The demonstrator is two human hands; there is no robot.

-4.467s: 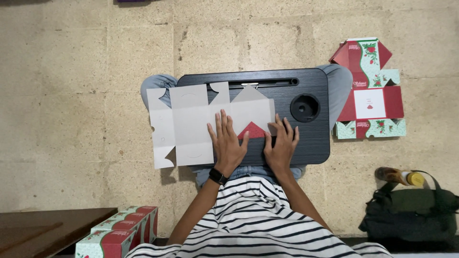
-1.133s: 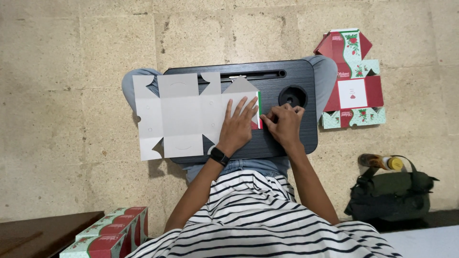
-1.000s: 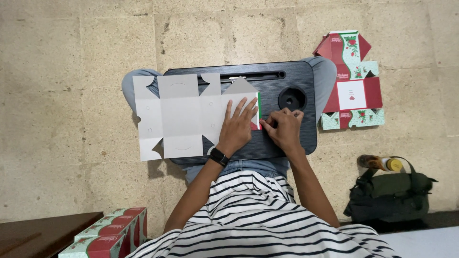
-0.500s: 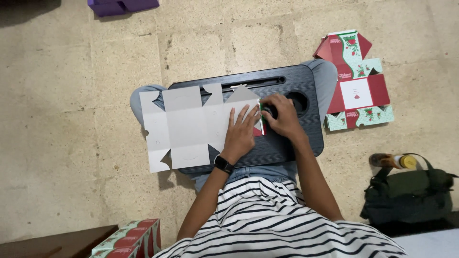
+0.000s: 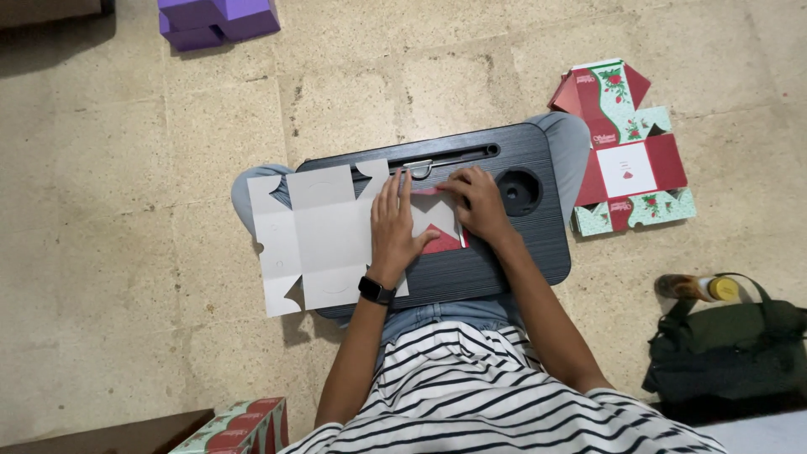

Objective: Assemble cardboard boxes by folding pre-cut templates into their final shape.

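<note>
I see the flat box blank (image 5: pixel 324 231) lying white side up on the black tabletop (image 5: pixel 504 252), long axis left to right. Left hand (image 5: pixel 395 223) fingers spread flat on it; right hand (image 5: pixel 477 202) fingers bent, pressing a red-printed flap (image 5: pixel 439 240). Another printed blank (image 5: pixel 626 151) lies well right of them, on the floor (image 5: pixel 126 168).

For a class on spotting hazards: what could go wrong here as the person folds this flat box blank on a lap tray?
The box blank overhangs the lap tray on the left, so it may sag or slip. The left hand and right hand press only its right end, so the crease may go crooked.
</note>
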